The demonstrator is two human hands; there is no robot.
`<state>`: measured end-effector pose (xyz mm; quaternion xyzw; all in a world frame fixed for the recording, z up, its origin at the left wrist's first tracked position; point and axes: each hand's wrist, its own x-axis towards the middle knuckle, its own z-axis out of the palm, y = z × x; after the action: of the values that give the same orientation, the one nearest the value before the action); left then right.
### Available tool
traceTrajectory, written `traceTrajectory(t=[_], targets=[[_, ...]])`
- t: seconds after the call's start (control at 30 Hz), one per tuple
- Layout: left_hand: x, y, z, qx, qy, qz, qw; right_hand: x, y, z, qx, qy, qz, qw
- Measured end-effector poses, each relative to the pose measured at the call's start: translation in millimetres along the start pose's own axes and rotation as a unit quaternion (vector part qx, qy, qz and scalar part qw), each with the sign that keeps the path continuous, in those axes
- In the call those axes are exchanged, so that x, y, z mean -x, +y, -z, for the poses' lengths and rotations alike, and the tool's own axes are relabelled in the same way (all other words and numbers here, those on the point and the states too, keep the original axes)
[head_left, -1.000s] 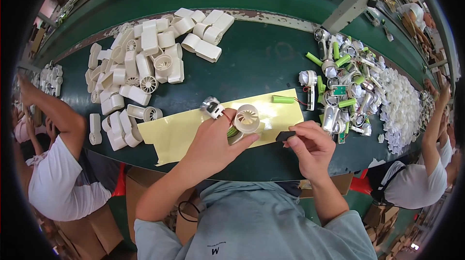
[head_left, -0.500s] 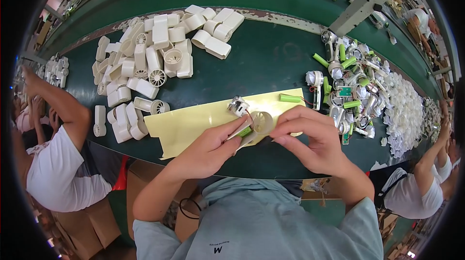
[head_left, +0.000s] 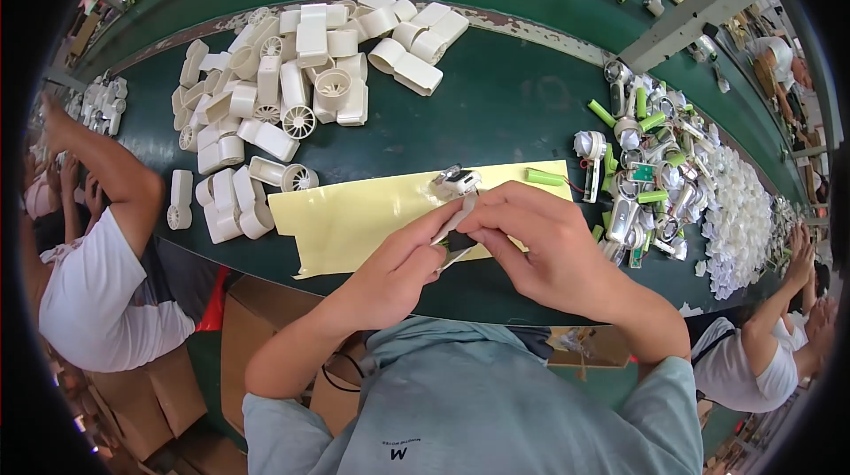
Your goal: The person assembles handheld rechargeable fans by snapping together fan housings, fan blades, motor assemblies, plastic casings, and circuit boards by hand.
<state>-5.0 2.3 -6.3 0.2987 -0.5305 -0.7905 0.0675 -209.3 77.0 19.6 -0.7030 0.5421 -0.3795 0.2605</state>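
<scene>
My left hand [head_left: 397,264] is closed around a cream plastic handheld-fan housing [head_left: 467,206], tilted and mostly hidden by my fingers. My right hand [head_left: 551,243] closes its thumb and fingertips on the housing's near right side. A silver and white motor part [head_left: 458,180] shows just beyond my fingertips, over the yellow sheet [head_left: 354,225]. Between the hands sits a small dark patch whose kind I cannot make out. On the sheet's right end lies a green battery cell [head_left: 544,177], wired to a white fan part [head_left: 591,156].
Many cream fan housings [head_left: 312,41] are heaped at the left. On the right stand a pile of fan innards with green cells [head_left: 651,121] and a heap of small translucent white pieces [head_left: 739,209]. A metal post [head_left: 699,15] rises at back right. Other people sit on both sides.
My right hand has moved left onto the housing. The housing has turned, so its round ring no longer faces up, and the motor part has shifted slightly right. The view has shifted slightly.
</scene>
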Motion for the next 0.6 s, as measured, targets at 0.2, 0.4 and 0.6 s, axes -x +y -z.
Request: traceTrajectory(t=[0.2,0.4,0.6], targets=[[-1,6,1,0.031,0.003,0.018,0.999,0,4,-3,0.104,-0.012,0.098,0.990],[2,8,7,0.030,-0.013,0.025,0.999,5,11,-1,0.168,-0.020,0.168,0.971],[-6,7,5,-0.025,0.012,-0.026,0.999,15,11,-2,0.209,0.012,0.207,0.956]])
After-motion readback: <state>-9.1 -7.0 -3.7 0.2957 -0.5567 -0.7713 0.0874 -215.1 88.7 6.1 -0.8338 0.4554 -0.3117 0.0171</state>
